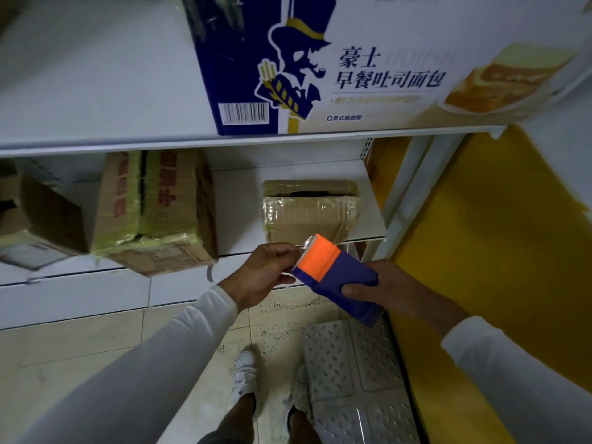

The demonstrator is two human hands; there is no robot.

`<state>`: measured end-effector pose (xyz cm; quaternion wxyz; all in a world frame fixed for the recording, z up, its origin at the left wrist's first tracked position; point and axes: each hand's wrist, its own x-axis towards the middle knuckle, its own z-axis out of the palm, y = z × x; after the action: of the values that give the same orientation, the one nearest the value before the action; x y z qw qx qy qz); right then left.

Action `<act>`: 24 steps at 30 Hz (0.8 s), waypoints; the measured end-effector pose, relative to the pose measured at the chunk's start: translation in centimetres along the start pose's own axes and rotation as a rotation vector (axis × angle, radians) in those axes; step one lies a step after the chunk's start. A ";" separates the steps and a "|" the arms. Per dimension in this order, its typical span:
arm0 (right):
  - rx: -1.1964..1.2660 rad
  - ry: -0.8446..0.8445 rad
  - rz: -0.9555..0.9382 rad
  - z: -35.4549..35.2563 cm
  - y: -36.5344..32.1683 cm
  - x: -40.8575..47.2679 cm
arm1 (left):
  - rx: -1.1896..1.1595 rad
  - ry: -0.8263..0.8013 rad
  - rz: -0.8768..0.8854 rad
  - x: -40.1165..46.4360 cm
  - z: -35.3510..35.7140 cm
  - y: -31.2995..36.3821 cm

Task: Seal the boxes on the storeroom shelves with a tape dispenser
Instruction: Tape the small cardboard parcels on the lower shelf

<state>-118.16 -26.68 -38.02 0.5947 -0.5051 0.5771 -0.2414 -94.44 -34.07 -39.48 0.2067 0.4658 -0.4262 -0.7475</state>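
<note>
The tape dispenser [336, 277] is gripped by the right hand [390, 290] (tape end pinched by the left hand [272, 270]); the small box [309, 208] lies just beyond both hands.

On the lower white metal shelf [237, 216], a bare stretch lies between the tilted brown cardboard carton [160, 213] overhanging the front edge and the small tape-wrapped cardboard box [309, 209] near the right end. Overhead, the upper white shelf board [128, 142] (bearing a large blue-and-white printed carton [352, 59]) limits headroom.
</note>
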 end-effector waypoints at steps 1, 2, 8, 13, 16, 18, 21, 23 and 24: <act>-0.003 -0.012 0.008 0.1 -0.1 0.1 | 0.006 0.024 0.023 0.0 0.1 0.0; -0.007 -0.021 0.014 0.1 -0.1 0.2 | 0.009 0.055 0.049 0.0 0.2 0.0; 0.013 -0.073 0.010 -0.4 -0.4 0.7 | -0.123 0.122 0.129 0.2 0.6 -0.8; -0.004 -0.112 0.005 -1.0 -0.7 0.7 | -0.316 0.018 0.060 0.1 0.7 -0.6; -0.012 -0.133 0.012 -1.1 -0.6 1.0 | -0.267 -0.011 0.045 0.2 0.5 -0.5; -0.040 -0.157 0.016 -1.2 -0.6 1.2 | -0.185 0.045 0.078 0.3 0.4 -0.4; -0.101 -0.169 0.030 -1.7 -0.5 1.6 | 0.009 0.151 0.152 0.3 0.1 -0.4; -0.124 -0.181 0.025 -2.4 -0.7 1.7 | 0.044 0.191 0.169 0.3 -0.2 -0.5; -0.124 -0.185 0.024 -2.7 -1.0 1.8 | 0.035 0.210 0.180 0.3 -0.2 -0.5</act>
<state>-120.01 -29.49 -37.48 0.6156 -0.5543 0.5395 -0.1505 -94.34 -34.08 -40.06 0.3082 0.5049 -0.4553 -0.6654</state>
